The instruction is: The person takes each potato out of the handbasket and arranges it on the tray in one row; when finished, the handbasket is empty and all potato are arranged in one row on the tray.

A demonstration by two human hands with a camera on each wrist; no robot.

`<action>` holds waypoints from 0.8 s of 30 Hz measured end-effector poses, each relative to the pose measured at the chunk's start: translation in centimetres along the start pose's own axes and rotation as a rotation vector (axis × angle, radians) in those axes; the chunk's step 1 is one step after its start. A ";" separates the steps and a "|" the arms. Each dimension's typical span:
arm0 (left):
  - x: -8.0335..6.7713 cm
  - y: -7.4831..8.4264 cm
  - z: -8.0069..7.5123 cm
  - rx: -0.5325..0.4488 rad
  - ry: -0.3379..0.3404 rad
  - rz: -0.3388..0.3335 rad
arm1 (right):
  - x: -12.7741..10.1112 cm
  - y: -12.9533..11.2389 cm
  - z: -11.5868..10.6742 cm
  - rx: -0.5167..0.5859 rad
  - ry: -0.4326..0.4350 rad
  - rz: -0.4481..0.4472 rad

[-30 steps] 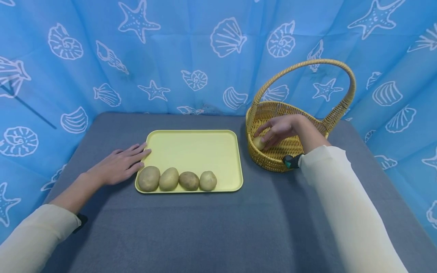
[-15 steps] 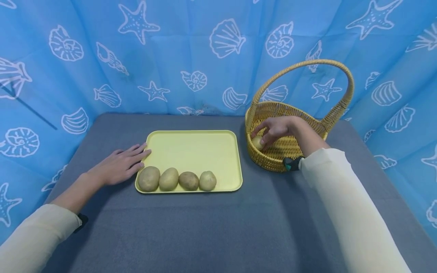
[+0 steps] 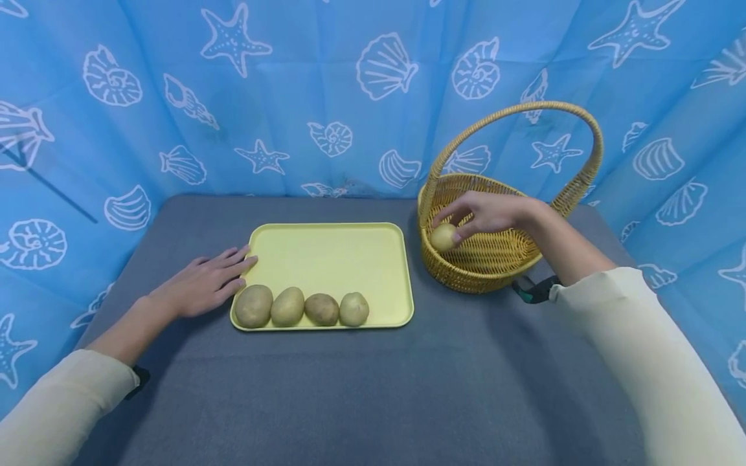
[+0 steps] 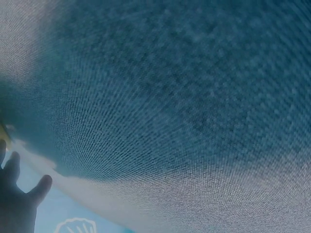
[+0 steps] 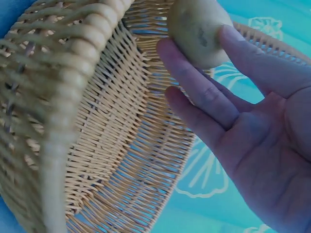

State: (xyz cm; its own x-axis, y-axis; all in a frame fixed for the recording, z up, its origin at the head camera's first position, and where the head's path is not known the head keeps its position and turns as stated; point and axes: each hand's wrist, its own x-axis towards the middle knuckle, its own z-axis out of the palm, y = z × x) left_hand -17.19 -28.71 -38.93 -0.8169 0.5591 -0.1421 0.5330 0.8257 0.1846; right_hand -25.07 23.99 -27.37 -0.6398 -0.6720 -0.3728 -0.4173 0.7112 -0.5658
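My right hand pinches a pale potato between thumb and fingers, at the left side of the wicker basket. The right wrist view shows this potato at the fingertips, with the woven basket wall beside the hand. My left hand lies with fingers spread at the left rim of the yellow tray. Along the tray's front edge, a row of several potatoes runs from the left corner past the middle. Only part of the left hand shows in the left wrist view.
The basket's tall arched handle rises above the right hand. A grey cloth covers the table. Behind it hangs a blue curtain with white shell and starfish prints.
My right hand has lifted the potato slightly inside the basket, and its wrist and forearm have swung to the right. The left hand and the row of potatoes stay put.
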 end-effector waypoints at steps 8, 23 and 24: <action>0.1 0.0 0.0 0.010 0.007 0.003 | -2.1 -1.5 0.0 0.059 0.061 -0.114; 0.1 0.0 0.0 0.012 0.009 -0.001 | -0.9 -5.7 4.3 0.136 -0.086 -0.308; 0.1 0.0 0.0 0.011 0.009 0.001 | -0.7 -5.9 4.8 0.123 -0.098 -0.313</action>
State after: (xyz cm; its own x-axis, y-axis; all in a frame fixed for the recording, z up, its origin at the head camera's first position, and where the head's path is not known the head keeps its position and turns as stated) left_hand -17.27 -28.69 -38.99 -0.8185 0.5589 -0.1328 0.5359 0.8262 0.1738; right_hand -19.11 19.27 -27.28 -0.4258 -0.8745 -0.2323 -0.4987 0.4410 -0.7462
